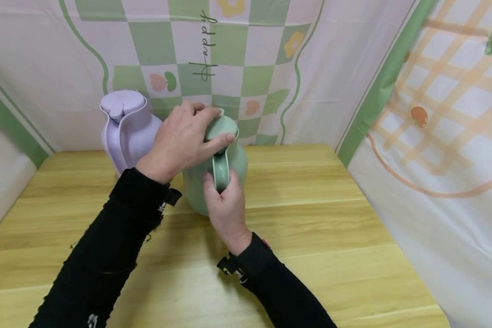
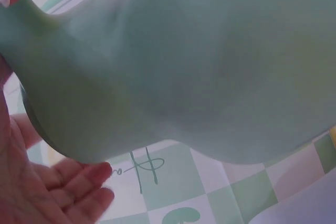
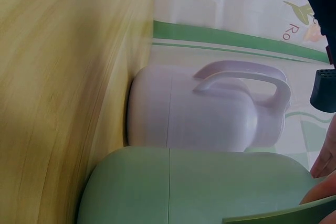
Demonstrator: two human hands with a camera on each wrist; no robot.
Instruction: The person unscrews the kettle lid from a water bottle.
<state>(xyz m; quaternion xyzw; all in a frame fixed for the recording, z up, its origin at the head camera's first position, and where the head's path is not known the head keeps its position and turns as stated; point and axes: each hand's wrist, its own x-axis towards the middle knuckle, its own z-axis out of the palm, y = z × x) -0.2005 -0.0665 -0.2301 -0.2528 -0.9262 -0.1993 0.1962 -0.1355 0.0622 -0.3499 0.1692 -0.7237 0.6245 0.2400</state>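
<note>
Green jug (image 1: 194, 189): stands upright on the wood-grain table (image 1: 320, 237), toward the far edge, its handle (image 1: 221, 173) facing the person.
Green lid (image 1: 224, 126): seated in the mouth of this jug, partly covered by the fingers.
Left hand (image 1: 182, 136): laid across the lid from the left, gripping it between the thumb, at the near right side, and the forefinger, at the far rim; seen from the left wrist, other fingers reach past the jug's top, loosely bent.
Right hand (image 1: 227, 207): closed round the handle, thumb on its left side, below the left hand.
Lilac jug (image 1: 141, 136): upright, just left of the green one and slightly farther back, lid on; whether the two touch, I cannot tell from here.
Sleeves (image 1: 102, 246): black on both arms, with a small dark device (image 1: 172, 196) at each wrist.
Backdrop (image 1: 229, 43): cloth behind the table, green-and-white checked, "Happy" lettered sideways.
</note>
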